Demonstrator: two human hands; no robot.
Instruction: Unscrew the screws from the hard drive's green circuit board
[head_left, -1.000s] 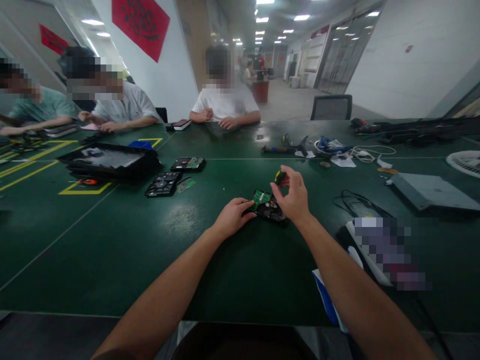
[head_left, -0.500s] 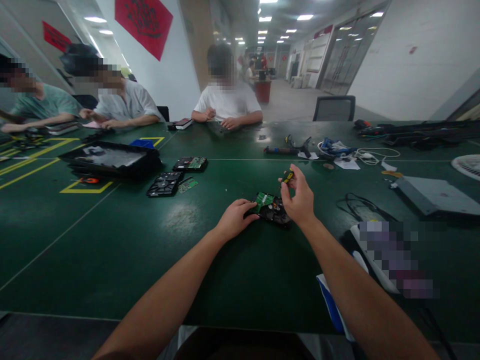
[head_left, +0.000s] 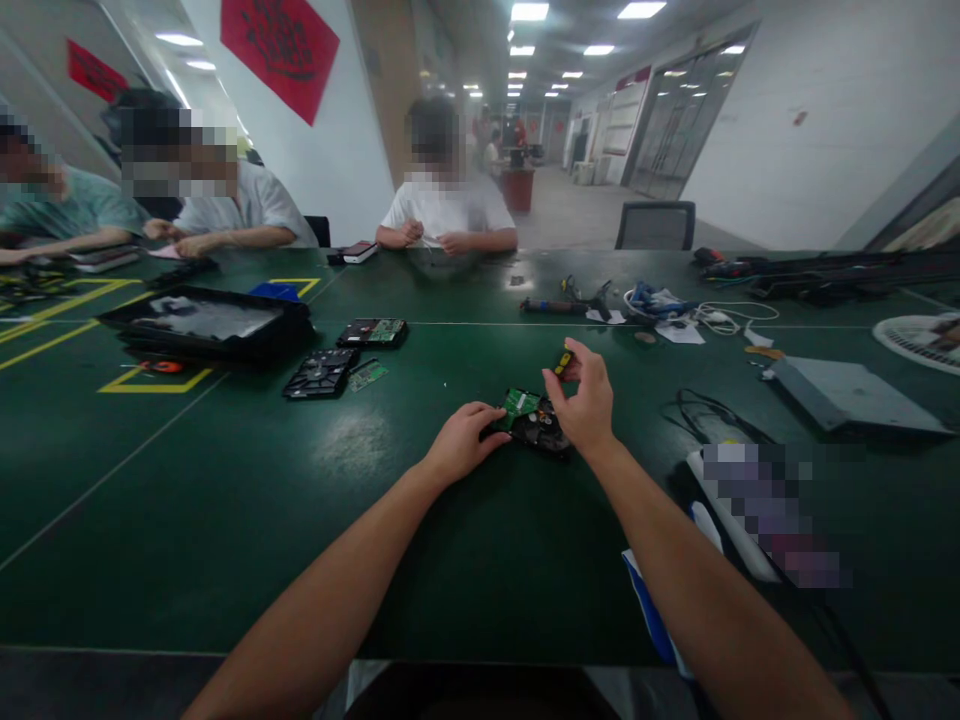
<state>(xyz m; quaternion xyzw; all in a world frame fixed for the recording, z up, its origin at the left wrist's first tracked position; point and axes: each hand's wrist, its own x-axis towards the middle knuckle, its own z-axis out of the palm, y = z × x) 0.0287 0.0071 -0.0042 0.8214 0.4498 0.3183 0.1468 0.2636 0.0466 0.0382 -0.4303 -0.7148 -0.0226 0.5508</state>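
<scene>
Over the green table, everything is appearing slightly more to the left than half a second ago, since the view is shifting; the left hand is still staying on the same drive, while the yellow-and-black tool handle is now standing a little more upright in the right hand. At the left, a black tray is resting near an orange tool, and then a black drive case, a small green board and another drive are lying close together. Beyond the hands, a person in white is sitting. To the right, blue and white cables, a grey metal box and a white fan are lying; the right forearm is partly covering a blue-and-white packet. The left hand is half open, its thumb and fingers gripping the left end of the drive, which is lying before the person. The right hand is pinching the handle with curled fingers and is hiding the drive's right end, so I cannot tell whether the tool is touching it.
</scene>
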